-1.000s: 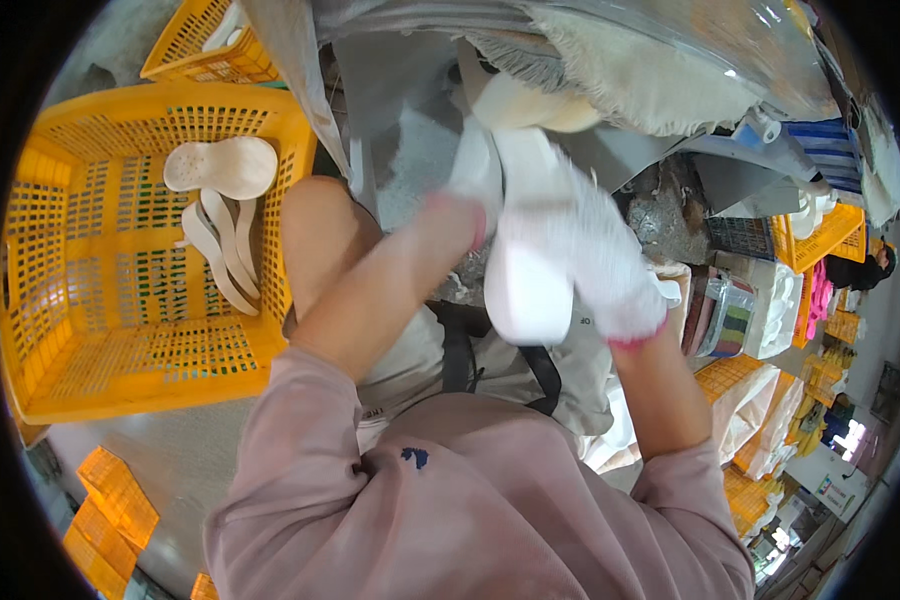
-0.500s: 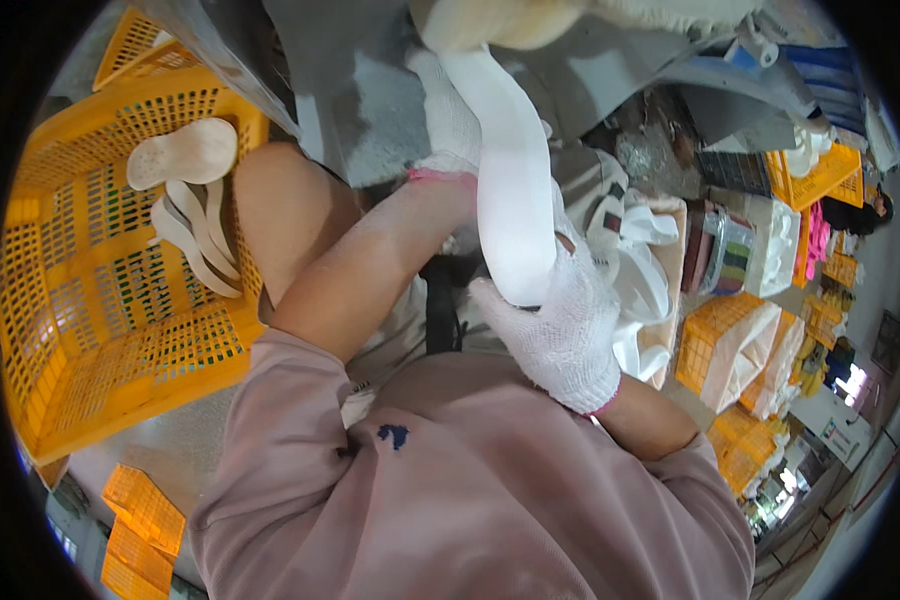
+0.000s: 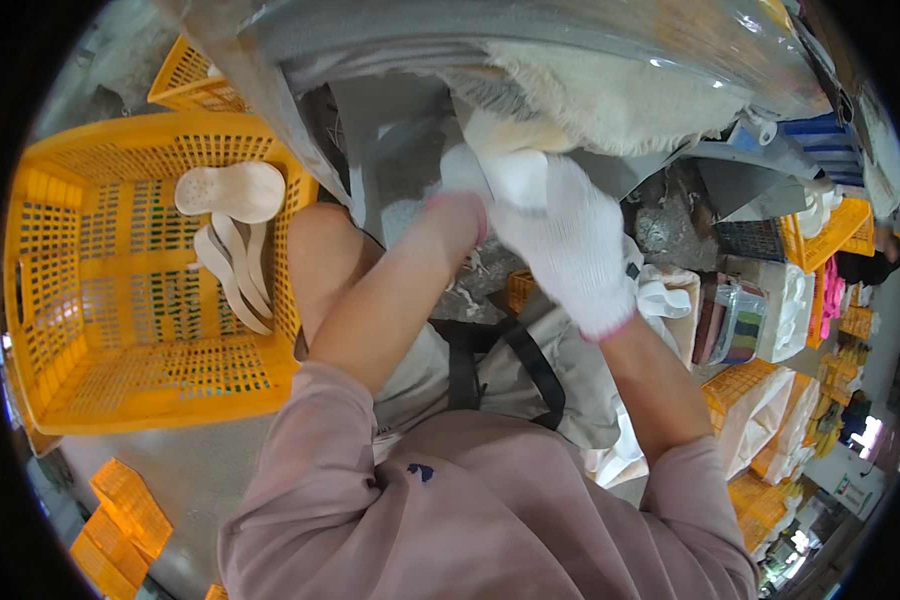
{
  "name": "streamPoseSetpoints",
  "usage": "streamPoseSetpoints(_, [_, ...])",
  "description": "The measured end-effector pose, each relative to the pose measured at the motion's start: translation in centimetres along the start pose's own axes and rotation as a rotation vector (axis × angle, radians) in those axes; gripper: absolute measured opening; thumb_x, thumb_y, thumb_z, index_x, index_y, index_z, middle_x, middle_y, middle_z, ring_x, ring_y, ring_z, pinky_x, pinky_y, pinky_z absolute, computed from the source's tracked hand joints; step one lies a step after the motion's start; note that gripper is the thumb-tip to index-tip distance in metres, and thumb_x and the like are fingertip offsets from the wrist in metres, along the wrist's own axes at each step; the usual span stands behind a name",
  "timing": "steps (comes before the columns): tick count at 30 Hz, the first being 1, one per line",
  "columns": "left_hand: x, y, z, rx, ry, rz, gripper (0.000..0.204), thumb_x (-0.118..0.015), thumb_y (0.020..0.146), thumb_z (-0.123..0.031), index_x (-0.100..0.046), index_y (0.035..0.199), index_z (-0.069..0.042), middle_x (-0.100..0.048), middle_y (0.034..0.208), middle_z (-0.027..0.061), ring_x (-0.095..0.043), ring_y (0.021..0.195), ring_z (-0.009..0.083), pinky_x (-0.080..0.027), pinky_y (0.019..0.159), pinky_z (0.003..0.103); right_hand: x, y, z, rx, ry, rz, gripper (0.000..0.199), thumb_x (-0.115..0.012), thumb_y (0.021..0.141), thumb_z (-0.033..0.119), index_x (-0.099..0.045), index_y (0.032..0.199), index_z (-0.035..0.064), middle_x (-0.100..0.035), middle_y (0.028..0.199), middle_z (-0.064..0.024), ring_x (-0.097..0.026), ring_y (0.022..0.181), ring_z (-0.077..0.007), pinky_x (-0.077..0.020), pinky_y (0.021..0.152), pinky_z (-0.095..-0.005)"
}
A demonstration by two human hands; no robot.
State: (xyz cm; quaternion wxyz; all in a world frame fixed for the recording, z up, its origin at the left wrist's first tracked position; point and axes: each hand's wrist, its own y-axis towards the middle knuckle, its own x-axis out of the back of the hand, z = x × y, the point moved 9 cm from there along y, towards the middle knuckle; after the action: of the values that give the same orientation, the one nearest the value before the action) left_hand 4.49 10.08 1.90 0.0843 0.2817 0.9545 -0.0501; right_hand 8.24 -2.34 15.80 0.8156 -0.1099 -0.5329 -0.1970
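A white shoe sole [image 3: 521,180] is held up at the pale fabric buffing wheel [image 3: 520,133] under the machine's grey hood; most of the sole is hidden behind my gloves. My right hand [image 3: 567,245], in a white knit glove, closes round the sole from the right. From the left my left hand [image 3: 462,190], gloved the same, closes on it too, though its fingers are largely hidden. Whether the sole touches the wheel I cannot tell.
At my left stands a yellow plastic crate [image 3: 160,410] with several cream soles [image 3: 232,192] in it. More white soles [image 3: 665,298] lie to my right. Frayed cloth [image 3: 620,100] hangs from the hood. Stacked yellow crates [image 3: 760,500] and a person [image 3: 865,268] are farther right.
The sole, upright and long in view before, has swung up toward the wheel and is mostly covered. My right hand has moved up and away from my body, close to the left.
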Motion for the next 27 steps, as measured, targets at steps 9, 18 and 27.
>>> streamPoseSetpoints(9, [-1.1,-3.0,4.4,0.206,-0.701,-0.187,0.053,-0.040,0.112,-0.043,-0.056,0.146,-0.007,-0.063,0.141,0.0139,-0.064,0.125,0.0264,-0.049,0.111,0.039,-1.0,0.8,-2.3,-0.101,0.197,-0.181,0.050,-0.086,0.079,0.037,-0.075,0.113,0.0020,-0.075,0.099,-0.0191,-0.074,0.090,-0.0381,-0.0585,0.081,-0.0406])
streamPoseSetpoints(18, [-2.1,-2.8,8.7,0.486,-0.901,-0.110,0.055,-0.044,0.109,-0.052,-0.061,0.138,-0.009,-0.067,0.132,0.0095,-0.064,0.119,0.0234,-0.051,0.104,0.037,-1.3,-6.8,0.5,0.038,0.034,0.271,0.047,-0.066,0.085,0.024,-0.065,0.129,0.0063,-0.065,0.092,-0.0224,-0.067,0.089,-0.0411,-0.0550,0.075,-0.0527])
streamPoseSetpoints(27, [-3.8,-6.8,3.6,0.577,-0.972,-0.160,0.058,-0.041,0.111,-0.058,-0.066,0.127,-0.009,-0.069,0.119,0.0067,-0.065,0.110,0.0212,-0.055,0.095,0.036,0.9,-7.5,-0.6,-0.072,0.173,0.337,0.047,-0.073,0.088,0.022,-0.068,0.128,-0.0013,-0.073,0.110,-0.0204,-0.071,0.099,-0.0294,-0.0558,0.087,-0.0365])
